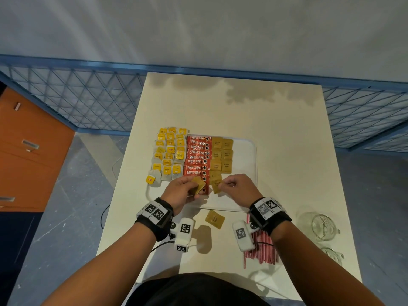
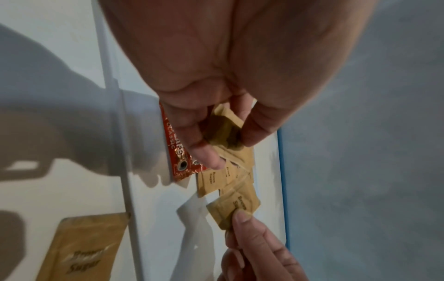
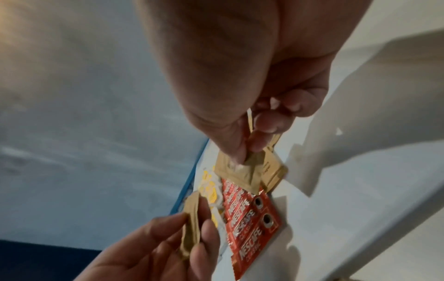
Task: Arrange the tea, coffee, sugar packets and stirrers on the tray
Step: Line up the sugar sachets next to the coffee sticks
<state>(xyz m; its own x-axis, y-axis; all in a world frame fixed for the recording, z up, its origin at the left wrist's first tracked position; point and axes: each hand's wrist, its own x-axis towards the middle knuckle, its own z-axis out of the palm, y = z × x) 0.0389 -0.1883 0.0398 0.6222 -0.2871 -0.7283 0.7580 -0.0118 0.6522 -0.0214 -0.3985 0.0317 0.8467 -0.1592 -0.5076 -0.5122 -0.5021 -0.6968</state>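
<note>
Both hands forward, left hand (image 1: 181, 191) and right hand (image 1: 237, 187), fingers pinched (wrists banded, palms down)

We are pinching a brown sugar packet (image 1: 198, 184) in our left hand (image 1: 180, 191); our right hand (image 1: 237, 188) is gripping another packet (image 1: 216, 187) just beside it, over the tray (image 1: 249, 155).

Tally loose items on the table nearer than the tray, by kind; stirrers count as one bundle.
Sugar packet: 1
Stirrer bundle: 1
Glass jars: 2
Total: 4
</note>
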